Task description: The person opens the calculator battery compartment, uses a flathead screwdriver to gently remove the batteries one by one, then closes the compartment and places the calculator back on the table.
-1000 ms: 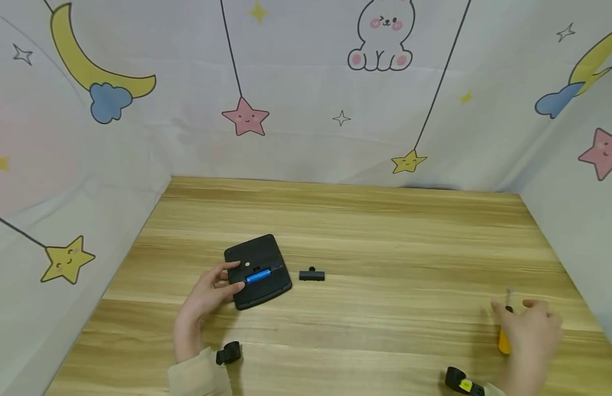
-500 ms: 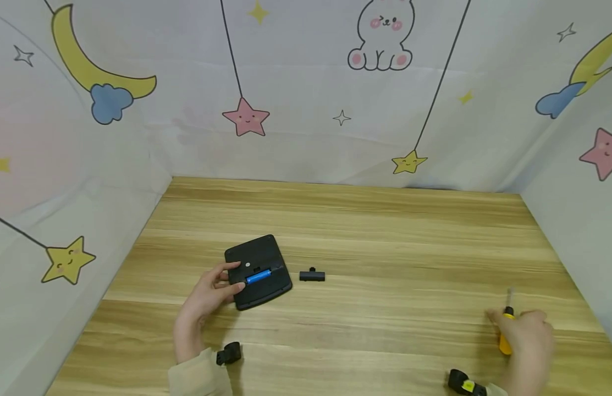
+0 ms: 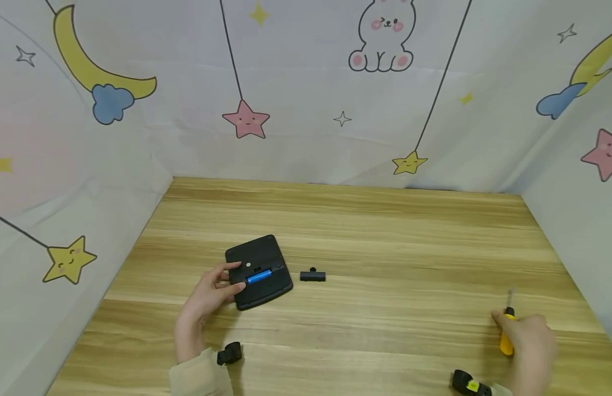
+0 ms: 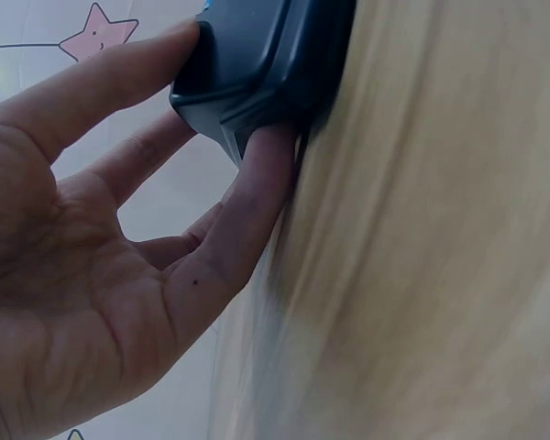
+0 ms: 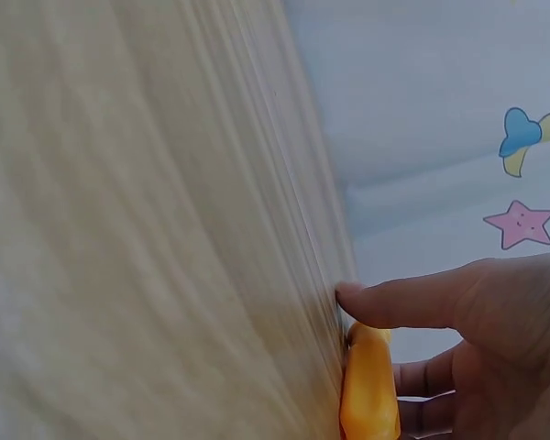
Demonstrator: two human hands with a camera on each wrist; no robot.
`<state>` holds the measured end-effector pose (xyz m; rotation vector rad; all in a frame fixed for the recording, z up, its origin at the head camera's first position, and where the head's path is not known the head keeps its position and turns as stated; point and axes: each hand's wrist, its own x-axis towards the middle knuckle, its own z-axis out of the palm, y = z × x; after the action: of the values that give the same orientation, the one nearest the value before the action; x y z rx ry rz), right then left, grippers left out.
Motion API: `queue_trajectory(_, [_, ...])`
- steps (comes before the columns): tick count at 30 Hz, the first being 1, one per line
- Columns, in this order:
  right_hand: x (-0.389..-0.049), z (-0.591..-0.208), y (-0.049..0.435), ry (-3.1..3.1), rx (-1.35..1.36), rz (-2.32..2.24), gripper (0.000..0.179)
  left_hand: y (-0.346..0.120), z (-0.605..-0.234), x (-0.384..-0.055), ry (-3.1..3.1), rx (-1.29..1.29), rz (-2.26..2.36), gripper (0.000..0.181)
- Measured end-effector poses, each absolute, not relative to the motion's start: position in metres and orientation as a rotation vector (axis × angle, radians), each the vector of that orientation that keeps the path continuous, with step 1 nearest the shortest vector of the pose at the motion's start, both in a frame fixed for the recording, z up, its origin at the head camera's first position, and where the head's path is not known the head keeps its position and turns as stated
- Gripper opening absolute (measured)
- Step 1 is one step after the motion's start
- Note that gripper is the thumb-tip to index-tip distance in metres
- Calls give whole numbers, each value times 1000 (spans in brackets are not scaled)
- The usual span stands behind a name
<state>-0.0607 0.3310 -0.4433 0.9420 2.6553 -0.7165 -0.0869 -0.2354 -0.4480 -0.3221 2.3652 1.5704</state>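
A flat black calculator lies back side up on the wooden table, a blue battery in its uncovered slot. My left hand holds its left edge, thumb on top and fingers beneath, as the left wrist view confirms. The slot's small black battery cover rests just right of the calculator. Far to the right lies a screwdriver with a yellow handle and black collar, tip pointing away. My right hand is over it, the straight thumb on one side and the loose fingers on the other.
Pale printed cloth walls rise behind and on both sides of the wooden table. Black wrist cameras sit near each sleeve, the left one and the right one.
My right hand has shifted slightly left, its spread thumb and fingers coming lower around the screwdriver's handle. The left hand, calculator, battery and cover stay where they were.
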Motion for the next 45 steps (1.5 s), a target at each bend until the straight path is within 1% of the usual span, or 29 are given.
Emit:
queue_trajectory(16, [-63,-447,340,2681,839,-616,66,-235,-449,-87,2362,-331,1583,57])
queue_trajectory(27, [-62,-441,338,2710,775,-602,60,-235,-447,-86,2361,-322,1575,57])
queue_trajectory(32, [-66,-439,340,2697,697,-612,57,-236,-447,-86,2364,-322,1573,57])
queue_trajectory(39, [-72,-436,337,2707,664,-654,58,-235,-447,-86,2368,-331,1566,57])
queue_trajectory(43, [-76,-437,333,2737,647,-684,47,-235,-447,-86,2366,-327,1564,57])
queue_trajectory(45, [-78,-437,331,2765,635,-690,45,-235,-447,-86,2366,-325,1565,57])
